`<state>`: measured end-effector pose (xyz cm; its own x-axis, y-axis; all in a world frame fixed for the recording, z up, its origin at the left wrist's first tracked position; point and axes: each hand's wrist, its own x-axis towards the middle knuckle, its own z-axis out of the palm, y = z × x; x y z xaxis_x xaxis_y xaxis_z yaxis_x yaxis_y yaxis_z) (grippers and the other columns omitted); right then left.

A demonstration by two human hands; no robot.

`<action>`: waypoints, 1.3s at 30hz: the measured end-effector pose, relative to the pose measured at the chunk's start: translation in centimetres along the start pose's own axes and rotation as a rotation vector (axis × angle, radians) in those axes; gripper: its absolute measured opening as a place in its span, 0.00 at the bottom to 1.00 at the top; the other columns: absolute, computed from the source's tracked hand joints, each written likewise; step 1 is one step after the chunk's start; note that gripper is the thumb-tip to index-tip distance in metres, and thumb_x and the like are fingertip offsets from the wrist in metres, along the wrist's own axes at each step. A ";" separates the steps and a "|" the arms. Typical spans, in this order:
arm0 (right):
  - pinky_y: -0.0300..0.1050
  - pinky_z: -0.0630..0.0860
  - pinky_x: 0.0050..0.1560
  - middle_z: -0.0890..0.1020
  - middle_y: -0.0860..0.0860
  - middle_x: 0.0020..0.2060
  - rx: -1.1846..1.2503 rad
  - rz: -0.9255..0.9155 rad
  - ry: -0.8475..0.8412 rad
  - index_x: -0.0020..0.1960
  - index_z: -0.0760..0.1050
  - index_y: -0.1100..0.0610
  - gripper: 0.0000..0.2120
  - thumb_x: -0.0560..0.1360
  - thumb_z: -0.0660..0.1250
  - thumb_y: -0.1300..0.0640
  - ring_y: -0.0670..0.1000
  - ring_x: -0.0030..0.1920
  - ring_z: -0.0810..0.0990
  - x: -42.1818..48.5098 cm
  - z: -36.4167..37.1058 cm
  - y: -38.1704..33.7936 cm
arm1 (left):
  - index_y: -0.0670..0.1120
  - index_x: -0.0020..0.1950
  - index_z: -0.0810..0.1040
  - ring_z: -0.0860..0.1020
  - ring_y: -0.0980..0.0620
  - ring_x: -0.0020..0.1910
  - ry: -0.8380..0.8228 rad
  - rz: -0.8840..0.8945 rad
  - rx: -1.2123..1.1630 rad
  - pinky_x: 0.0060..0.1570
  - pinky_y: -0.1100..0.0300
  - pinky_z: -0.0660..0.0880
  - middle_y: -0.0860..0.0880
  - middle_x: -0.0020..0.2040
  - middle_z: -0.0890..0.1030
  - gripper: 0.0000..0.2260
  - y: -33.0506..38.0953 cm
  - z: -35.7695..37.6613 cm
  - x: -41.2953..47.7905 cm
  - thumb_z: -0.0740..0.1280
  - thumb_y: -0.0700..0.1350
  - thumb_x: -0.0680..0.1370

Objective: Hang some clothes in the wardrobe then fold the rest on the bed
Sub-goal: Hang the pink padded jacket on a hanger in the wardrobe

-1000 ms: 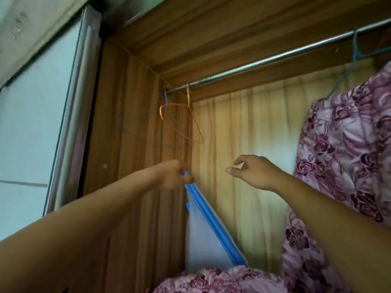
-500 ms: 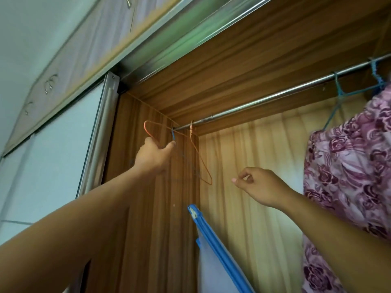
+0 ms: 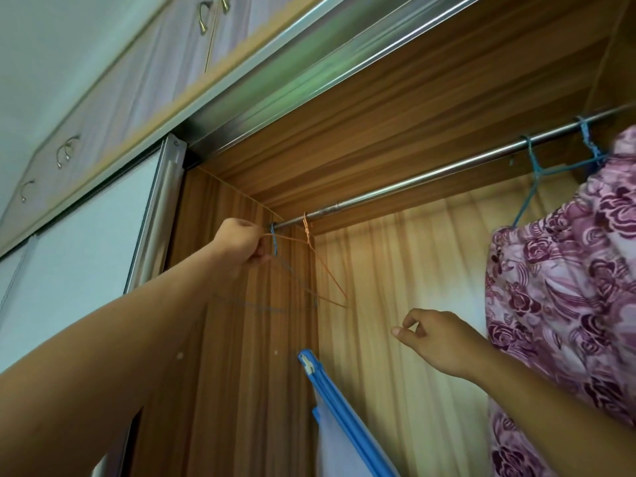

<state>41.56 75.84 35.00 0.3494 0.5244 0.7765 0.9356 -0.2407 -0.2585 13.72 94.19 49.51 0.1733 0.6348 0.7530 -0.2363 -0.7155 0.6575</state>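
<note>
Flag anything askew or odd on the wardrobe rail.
The orange wire hanger at the left end of the rail hangs tilted: the left hand holds one corner out sideways, across the blue-hooked hanger beside it. Nothing else stands out.

The garment shows dark purple roses on pale pink. There is a blue hanger, an orange hanger, a silver rail and a wardrobe of streaky brown wood grain.

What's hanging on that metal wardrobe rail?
An orange wire hanger, gripped by the left hand, a blue hanger beside it, and two more blue hangers at right; the floral garment covers most of one.
</note>
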 end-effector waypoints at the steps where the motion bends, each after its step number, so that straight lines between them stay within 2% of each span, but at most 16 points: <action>1: 0.49 0.80 0.49 0.82 0.48 0.36 0.002 0.002 -0.004 0.54 0.77 0.46 0.19 0.77 0.61 0.32 0.46 0.39 0.81 -0.1 0.1 0.0 | 0.38 0.42 0.77 0.72 0.51 0.25 -0.005 -0.008 0.019 0.24 0.62 0.72 0.43 0.32 0.73 0.10 0.3 0.3 0.1 0.61 0.36 0.81; 5: 0.49 0.80 0.49 0.83 0.48 0.37 -0.011 -0.004 -0.021 0.52 0.77 0.45 0.18 0.77 0.61 0.32 0.45 0.39 0.81 -0.7 0.6 0.4 | 0.32 0.56 0.79 0.70 0.46 0.31 0.044 0.044 0.159 0.28 0.58 0.66 0.40 0.36 0.74 0.13 0.6 0.8 0.7 0.57 0.35 0.81; 8: 0.47 0.80 0.47 0.81 0.46 0.35 -0.005 -0.004 -0.003 0.48 0.77 0.44 0.17 0.78 0.61 0.32 0.44 0.37 0.80 -1.0 0.9 0.9 | 0.38 0.62 0.78 0.76 0.45 0.34 0.116 0.106 0.190 0.31 0.54 0.75 0.42 0.38 0.78 0.16 0.7 0.9 0.7 0.54 0.40 0.84; 10: 0.45 0.77 0.42 0.79 0.46 0.33 0.005 -0.001 0.017 0.47 0.77 0.45 0.17 0.78 0.61 0.33 0.44 0.35 0.78 -0.9 1.0 1.3 | 0.40 0.63 0.79 0.79 0.46 0.37 0.157 0.146 0.206 0.39 0.48 0.82 0.44 0.40 0.80 0.17 0.8 0.9 0.4 0.53 0.41 0.84; 14: 0.40 0.66 0.32 0.73 0.44 0.25 0.115 0.011 0.070 0.44 0.77 0.46 0.16 0.79 0.62 0.35 0.41 0.27 0.73 -0.4 1.5 1.0 | 0.42 0.61 0.80 0.80 0.53 0.42 0.198 0.235 0.261 0.33 0.61 0.74 0.44 0.50 0.83 0.17 -0.3 0.5 -1.4 0.54 0.41 0.83; 16: 0.38 0.65 0.32 0.72 0.44 0.24 0.183 0.012 0.078 0.44 0.77 0.48 0.16 0.80 0.62 0.37 0.41 0.25 0.71 -0.1 1.9 0.0 | 0.43 0.62 0.79 0.80 0.56 0.36 0.197 0.285 0.257 0.27 0.64 0.72 0.46 0.48 0.83 0.16 -1.3 0.2 -3.0 0.54 0.42 0.84; 19: 0.43 0.72 0.37 0.78 0.45 0.31 0.280 -0.003 0.039 0.47 0.78 0.50 0.16 0.81 0.61 0.39 0.43 0.33 0.76 0.4 2.8 -2.2 | 0.47 0.61 0.79 0.76 0.59 0.26 0.188 0.342 0.229 0.21 0.69 0.67 0.48 0.41 0.82 0.14 -2.5 0.0 -6.0 0.55 0.42 0.84; 21: 0.48 0.78 0.49 0.82 0.49 0.43 0.420 0.024 0.021 0.54 0.78 0.51 0.17 0.81 0.61 0.39 0.48 0.42 0.80 1.0 3.4 -4.4 | 0.50 0.57 0.80 0.77 0.63 0.27 0.147 0.380 0.205 0.22 0.71 0.68 0.52 0.38 0.81 0.13 -3.2 0.2 -8.3 0.56 0.42 0.83; 23: 0.47 0.80 0.46 0.82 0.52 0.49 0.664 0.111 -0.047 0.65 0.72 0.52 0.22 0.81 0.60 0.37 0.50 0.45 0.81 1.4 4.1 -6.6 | 0.54 0.51 0.79 0.79 0.65 0.34 0.086 0.444 0.233 0.28 0.71 0.71 0.56 0.38 0.80 0.12 -4.2 0.6 -11.4 0.58 0.41 0.83; 26: 0.46 0.84 0.39 0.81 0.56 0.55 0.921 0.275 -0.138 0.73 0.62 0.50 0.31 0.79 0.58 0.31 0.53 0.49 0.84 1.7 4.9 -8.5 | 0.57 0.51 0.70 0.75 0.55 0.30 -0.158 0.573 0.336 0.30 0.63 0.68 0.52 0.33 0.77 0.08 -7.5 1.7 -17.5 0.58 0.43 0.80; 28: 0.49 0.83 0.37 0.81 0.58 0.48 1.025 0.366 -0.069 0.65 0.67 0.58 0.26 0.81 0.61 0.37 0.53 0.42 0.83 1.8 5.9 -8.3 | 0.60 0.51 0.63 0.75 0.52 0.34 -0.372 0.616 0.433 0.35 0.57 0.70 0.51 0.36 0.76 0.08 -10.1 2.7 -21.8 0.57 0.46 0.80; 30: 0.48 0.81 0.34 0.79 0.58 0.36 1.007 0.407 0.025 0.55 0.70 0.60 0.08 0.83 0.64 0.55 0.52 0.30 0.79 1.4 6.8 -7.4 | 0.57 0.54 0.63 0.76 0.47 0.42 -0.510 0.630 0.518 0.43 0.51 0.73 0.50 0.43 0.77 0.02 -12.0 3.5 -24.9 0.55 0.51 0.82; 31: 0.47 0.79 0.33 0.78 0.58 0.33 0.986 0.423 0.025 0.53 0.70 0.59 0.02 0.82 0.63 0.63 0.52 0.28 0.76 1.0 7.2 -6.9 | 0.55 0.58 0.64 0.76 0.47 0.47 -0.551 0.664 0.573 0.47 0.49 0.74 0.50 0.47 0.77 0.08 -12.4 3.8 -26.0 0.55 0.56 0.83; 33: 0.44 0.78 0.30 0.78 0.57 0.29 0.927 0.410 -0.074 0.50 0.70 0.58 0.06 0.80 0.61 0.68 0.52 0.26 0.75 0.0 7.6 -6.0 | 0.54 0.64 0.63 0.74 0.51 0.55 -0.628 0.718 0.628 0.53 0.52 0.75 0.55 0.53 0.75 0.21 -13.5 4.2 -27.0 0.55 0.66 0.80; 35: 0.42 0.78 0.28 0.79 0.57 0.31 0.887 0.356 -0.189 0.48 0.70 0.57 0.07 0.81 0.62 0.68 0.52 0.26 0.76 -1.4 7.5 -5.5 | 0.54 0.63 0.64 0.74 0.53 0.56 -0.603 0.658 0.601 0.54 0.54 0.73 0.57 0.55 0.75 0.24 -14.2 4.0 -26.5 0.56 0.70 0.78; 39: 0.43 0.72 0.31 0.80 0.60 0.35 0.701 0.169 -0.297 0.43 0.73 0.58 0.09 0.82 0.63 0.67 0.52 0.28 0.74 -4.1 7.1 -4.6 | 0.43 0.65 0.74 0.75 0.42 0.61 -0.319 0.596 0.767 0.63 0.49 0.70 0.44 0.60 0.76 0.20 -16.0 4.3 -21.2 0.67 0.55 0.80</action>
<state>36.14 80.56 28.94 0.3969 0.7470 0.5334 0.6481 0.1834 -0.7392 17.97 90.87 23.17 0.5007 0.0874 0.8612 0.2891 -0.9546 -0.0711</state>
